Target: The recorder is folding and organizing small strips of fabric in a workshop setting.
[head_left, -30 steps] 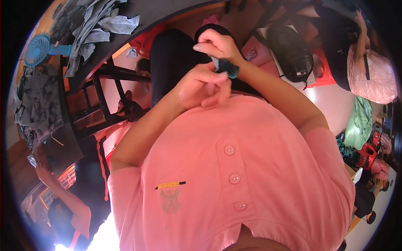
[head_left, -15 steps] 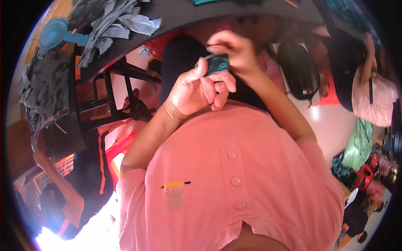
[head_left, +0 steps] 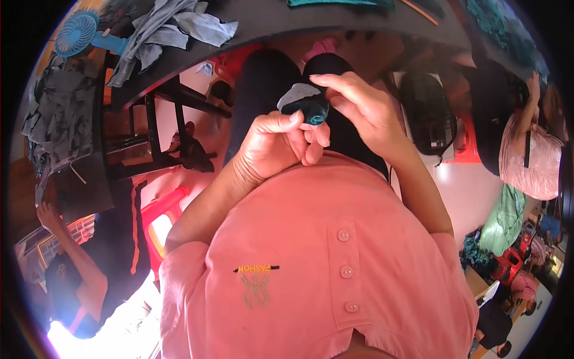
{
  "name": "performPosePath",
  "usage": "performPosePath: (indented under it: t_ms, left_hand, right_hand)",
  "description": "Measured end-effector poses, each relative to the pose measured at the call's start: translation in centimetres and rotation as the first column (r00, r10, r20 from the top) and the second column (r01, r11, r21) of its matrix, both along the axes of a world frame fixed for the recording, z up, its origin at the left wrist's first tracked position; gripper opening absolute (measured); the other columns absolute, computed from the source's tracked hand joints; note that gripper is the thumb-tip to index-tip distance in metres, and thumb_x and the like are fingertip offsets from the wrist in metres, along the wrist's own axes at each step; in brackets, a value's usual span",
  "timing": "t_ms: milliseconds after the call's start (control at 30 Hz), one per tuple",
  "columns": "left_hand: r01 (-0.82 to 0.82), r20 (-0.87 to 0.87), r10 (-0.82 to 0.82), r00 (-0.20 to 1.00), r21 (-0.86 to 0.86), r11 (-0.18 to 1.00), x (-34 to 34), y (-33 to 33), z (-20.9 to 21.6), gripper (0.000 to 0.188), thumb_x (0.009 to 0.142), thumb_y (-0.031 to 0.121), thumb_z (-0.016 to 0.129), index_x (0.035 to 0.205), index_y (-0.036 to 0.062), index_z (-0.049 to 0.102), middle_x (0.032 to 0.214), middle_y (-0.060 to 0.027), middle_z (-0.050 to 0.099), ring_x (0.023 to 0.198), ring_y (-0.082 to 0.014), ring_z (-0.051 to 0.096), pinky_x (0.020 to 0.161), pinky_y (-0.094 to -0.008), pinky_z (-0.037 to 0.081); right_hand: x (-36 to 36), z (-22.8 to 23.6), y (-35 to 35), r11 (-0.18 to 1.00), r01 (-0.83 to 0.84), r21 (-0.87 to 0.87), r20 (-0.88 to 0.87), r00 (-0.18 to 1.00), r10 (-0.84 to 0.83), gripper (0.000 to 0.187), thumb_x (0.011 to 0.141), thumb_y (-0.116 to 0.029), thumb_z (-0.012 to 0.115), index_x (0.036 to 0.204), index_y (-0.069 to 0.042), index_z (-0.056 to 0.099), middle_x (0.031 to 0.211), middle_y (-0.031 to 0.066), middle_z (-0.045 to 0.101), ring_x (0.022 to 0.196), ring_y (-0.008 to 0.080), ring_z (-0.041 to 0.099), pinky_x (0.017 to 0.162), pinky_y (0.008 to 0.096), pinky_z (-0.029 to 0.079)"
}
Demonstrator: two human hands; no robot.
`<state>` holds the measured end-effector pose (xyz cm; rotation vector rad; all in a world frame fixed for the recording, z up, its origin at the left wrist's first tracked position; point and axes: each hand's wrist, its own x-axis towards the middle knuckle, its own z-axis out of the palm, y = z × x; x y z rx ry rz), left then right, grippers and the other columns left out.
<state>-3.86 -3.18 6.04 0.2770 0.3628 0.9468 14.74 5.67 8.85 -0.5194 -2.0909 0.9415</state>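
My left hand [head_left: 281, 139] is closed on a small folded piece of dark teal, velvety cloth [head_left: 313, 111], pinched between the thumb and the curled fingers. A pale grey layer [head_left: 299, 93] of the piece stands up along its far edge. To its right, my right hand [head_left: 363, 106] has its fingers stretched and apart, the fingertips close to the cloth's upper right. Whether they touch it I cannot tell. Both hands are above my lap, in front of my pink shirt [head_left: 281, 227].
A dark table [head_left: 287, 25] curves across the far side, with grey cloth strips [head_left: 203, 29] and a blue handheld fan [head_left: 76, 33] at its left. Teal cloth [head_left: 341, 2] lies farther along. Co-workers sit left and right. A black bag [head_left: 426, 110] is at right.
The piece has come slightly nearer my body, and its grey layer now shows spread out. My right hand has shifted right and nearer, its fingers now stretched out.
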Motion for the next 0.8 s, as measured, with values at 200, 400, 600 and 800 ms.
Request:
performPosePath:
  t_ms: [200, 400, 600, 800]
  left_hand:
    - [0.104, -0.014, -0.104, 0.995, 0.043, 0.994, 0.0, -0.1, -0.1, 0.061, 0.084, 0.055, 0.058, 0.098, -0.0045, 0.066, 0.091, -0.0131, 0.067, 0.069, -0.0237, 0.059, 0.067, -0.0331, 0.046]
    - [0.058, 0.091, -0.058, 0.994, -0.004, 0.998, 0.3, -0.4, -0.4, 0.061, 0.086, 0.055, 0.056, 0.099, -0.0034, 0.066, 0.093, -0.0157, 0.067, 0.07, -0.0247, 0.059, 0.068, -0.0337, 0.047]
    - [0.109, 0.021, -0.108, 0.994, -0.078, 0.991, 0.1, -0.4, -0.5, 0.058, 0.087, 0.054, 0.055, 0.101, -0.001, 0.066, 0.096, -0.018, 0.067, 0.07, -0.0254, 0.058, 0.068, -0.0329, 0.046]
    - [0.069, 0.018, -0.067, 0.998, -0.142, 0.988, -0.2, -0.5, -1.1, 0.053, 0.091, 0.049, 0.053, 0.107, -0.0001, 0.064, 0.103, -0.0208, 0.068, 0.072, -0.0239, 0.056, 0.068, -0.0315, 0.044]
  right_hand:
    - [-0.4, -2.5, -1.4, 0.993, -0.098, -0.067, -0.109, 0.99, 0.09, 0.034, 0.08, 0.011, 0.062, 0.111, -0.003, 0.061, 0.088, 0.009, 0.062, 0.076, 0.025, 0.066, 0.066, 0.0306, 0.052]
    - [-0.2, -2.2, -2.3, 0.999, 0.012, 0.038, -0.185, 0.983, -0.005, 0.026, 0.079, 0.01, 0.061, 0.103, 0.0, 0.061, 0.084, 0.0105, 0.062, 0.07, 0.0248, 0.064, 0.06, 0.0301, 0.05]
    - [0.8, -2.9, -1.7, 0.965, 0.108, 0.24, -0.132, 0.988, -0.077, 0.022, 0.078, 0.009, 0.059, 0.097, -0.003, 0.061, 0.074, 0.0101, 0.058, 0.057, 0.0233, 0.058, 0.049, 0.0309, 0.044]
    - [0.4, -3.9, -2.0, 0.994, 0.103, 0.038, -0.137, 0.986, -0.097, 0.02, 0.079, 0.007, 0.06, 0.097, -0.002, 0.061, 0.077, 0.0085, 0.057, 0.061, 0.0254, 0.06, 0.052, 0.0329, 0.046]
